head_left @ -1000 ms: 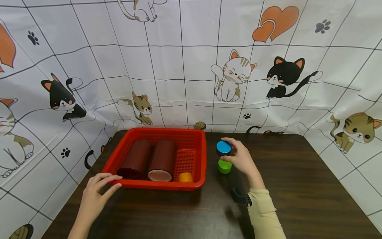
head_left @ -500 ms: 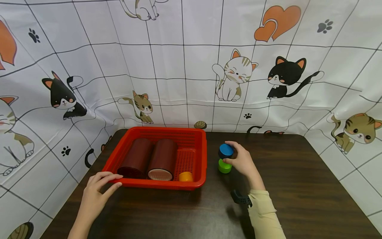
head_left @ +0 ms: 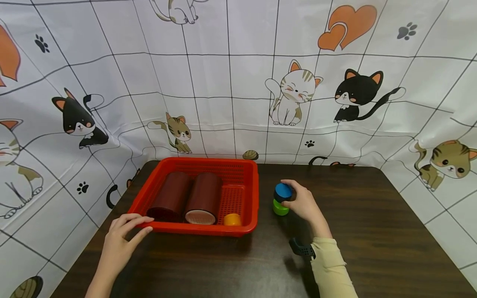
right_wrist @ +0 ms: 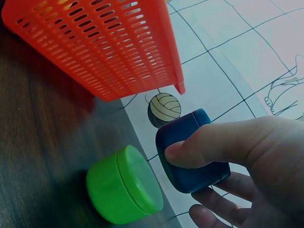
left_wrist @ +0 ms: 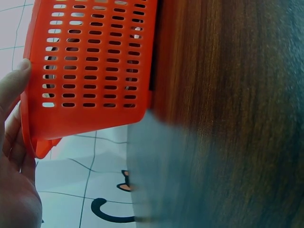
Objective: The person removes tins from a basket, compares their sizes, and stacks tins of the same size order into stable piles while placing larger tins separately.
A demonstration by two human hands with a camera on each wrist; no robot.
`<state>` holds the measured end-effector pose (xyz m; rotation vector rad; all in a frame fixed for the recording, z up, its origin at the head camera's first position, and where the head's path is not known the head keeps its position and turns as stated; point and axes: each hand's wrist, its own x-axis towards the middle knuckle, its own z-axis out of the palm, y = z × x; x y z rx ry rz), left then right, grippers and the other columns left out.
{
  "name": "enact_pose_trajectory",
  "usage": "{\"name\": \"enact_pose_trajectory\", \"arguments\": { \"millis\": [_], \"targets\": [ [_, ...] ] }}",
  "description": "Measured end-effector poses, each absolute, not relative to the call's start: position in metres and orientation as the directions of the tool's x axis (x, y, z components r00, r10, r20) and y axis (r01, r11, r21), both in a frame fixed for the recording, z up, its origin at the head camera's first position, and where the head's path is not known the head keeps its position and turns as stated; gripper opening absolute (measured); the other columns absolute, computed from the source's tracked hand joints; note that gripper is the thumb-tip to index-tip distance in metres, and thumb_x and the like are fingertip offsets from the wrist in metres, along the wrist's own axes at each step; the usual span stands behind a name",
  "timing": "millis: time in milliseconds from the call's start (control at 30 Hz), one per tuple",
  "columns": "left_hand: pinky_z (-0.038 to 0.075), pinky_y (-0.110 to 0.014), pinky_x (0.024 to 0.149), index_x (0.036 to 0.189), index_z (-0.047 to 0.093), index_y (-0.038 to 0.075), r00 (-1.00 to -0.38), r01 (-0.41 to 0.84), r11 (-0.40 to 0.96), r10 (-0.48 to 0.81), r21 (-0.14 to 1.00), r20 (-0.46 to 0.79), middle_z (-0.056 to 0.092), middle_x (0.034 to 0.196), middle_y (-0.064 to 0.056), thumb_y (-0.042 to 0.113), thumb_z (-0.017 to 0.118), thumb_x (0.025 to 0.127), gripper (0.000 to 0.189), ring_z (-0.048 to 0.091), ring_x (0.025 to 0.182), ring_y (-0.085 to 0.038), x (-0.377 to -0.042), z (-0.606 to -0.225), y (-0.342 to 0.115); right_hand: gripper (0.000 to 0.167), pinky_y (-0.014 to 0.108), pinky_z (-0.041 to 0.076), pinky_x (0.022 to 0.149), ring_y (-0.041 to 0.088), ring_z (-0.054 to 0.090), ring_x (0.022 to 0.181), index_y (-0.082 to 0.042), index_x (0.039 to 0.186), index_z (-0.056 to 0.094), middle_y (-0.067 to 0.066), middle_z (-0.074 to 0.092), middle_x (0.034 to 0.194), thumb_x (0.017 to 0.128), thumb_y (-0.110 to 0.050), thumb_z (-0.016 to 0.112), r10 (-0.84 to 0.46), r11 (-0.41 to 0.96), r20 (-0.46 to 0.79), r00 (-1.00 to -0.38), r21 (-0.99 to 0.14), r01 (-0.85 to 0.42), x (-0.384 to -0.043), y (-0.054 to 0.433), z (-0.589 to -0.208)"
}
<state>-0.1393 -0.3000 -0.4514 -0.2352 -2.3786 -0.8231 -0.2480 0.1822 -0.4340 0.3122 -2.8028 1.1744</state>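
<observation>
My right hand (head_left: pixel 303 202) pinches a small round jar with a blue lid (head_left: pixel 283 190) and dark blue body between thumb and fingers. It hangs close over a green lidded jar (head_left: pixel 280 208) standing on the table; in the right wrist view a gap shows between the blue jar (right_wrist: pixel 187 154) and the green jar (right_wrist: pixel 121 187). At the front left corner of a red plastic basket (head_left: pixel 249 198), my left hand (head_left: pixel 121 240) grips the rim. The left wrist view has the thumb on the basket's rim (left_wrist: pixel 27 109) and the fingers behind it.
Inside the basket lie two brown cylinders (head_left: pixel 204 194), side by side, and a small orange-yellow jar (head_left: pixel 232 219). Dark wood table (head_left: pixel 372 231) extends right and front. A white cat-print sheet (head_left: pixel 231 82) hangs behind and along the sides.
The right hand has lowered the blue jar and brought it slightly right, closer over the green jar. The left hand keeps its grip on the basket rim.
</observation>
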Motion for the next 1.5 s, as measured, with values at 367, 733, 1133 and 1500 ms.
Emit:
{"name": "enact_pose_trajectory", "arguments": {
  "millis": [367,733,1133,1500],
  "targets": [
    [0.032,-0.029,0.081,0.102,0.077,0.026,-0.804,0.346,0.790,-0.029,0.506,0.595,0.061,0.103,0.003,0.004,0.084,0.073,0.037,0.037,0.102,0.004,-0.142,-0.451,-0.301,0.064,0.060,0.045,0.101,0.046,0.055,0.124,-0.009,0.141,0.051,0.025,0.054,0.141,0.081,-0.005,0.075,-0.176,0.701,0.140,-0.974,-0.677,-0.224,-0.249,0.184,-0.435],
    [0.032,-0.030,0.081,0.101,0.077,0.025,-0.804,0.343,0.794,-0.028,0.502,0.593,0.062,0.103,0.002,0.005,0.085,0.073,0.036,0.037,0.102,0.003,-0.141,-0.450,-0.300,0.064,0.061,0.045,0.101,0.046,0.054,0.125,-0.007,0.141,0.050,0.025,0.054,0.141,0.081,-0.004,0.074,-0.194,0.700,0.123,-0.973,-0.678,-0.225,-0.247,0.186,-0.437],
    [0.032,-0.029,0.081,0.101,0.077,0.025,-0.812,0.328,0.794,-0.039,0.512,0.582,0.061,0.103,0.002,0.004,0.084,0.073,0.036,0.037,0.101,0.003,-0.141,-0.452,-0.300,0.066,0.060,0.045,0.101,0.046,0.055,0.123,-0.008,0.141,0.050,0.025,0.054,0.140,0.080,-0.002,0.075,-0.199,0.699,0.115,-0.973,-0.680,-0.223,-0.248,0.186,-0.444],
    [0.032,-0.028,0.080,0.102,0.077,0.026,-0.807,0.337,0.793,-0.034,0.508,0.589,0.061,0.103,0.003,0.005,0.084,0.073,0.037,0.037,0.102,0.004,-0.140,-0.452,-0.301,0.067,0.061,0.045,0.101,0.046,0.055,0.123,-0.009,0.142,0.049,0.026,0.053,0.141,0.081,-0.002,0.074,-0.202,0.699,0.100,-0.974,-0.683,-0.215,-0.248,0.186,-0.446]
  ]
}}
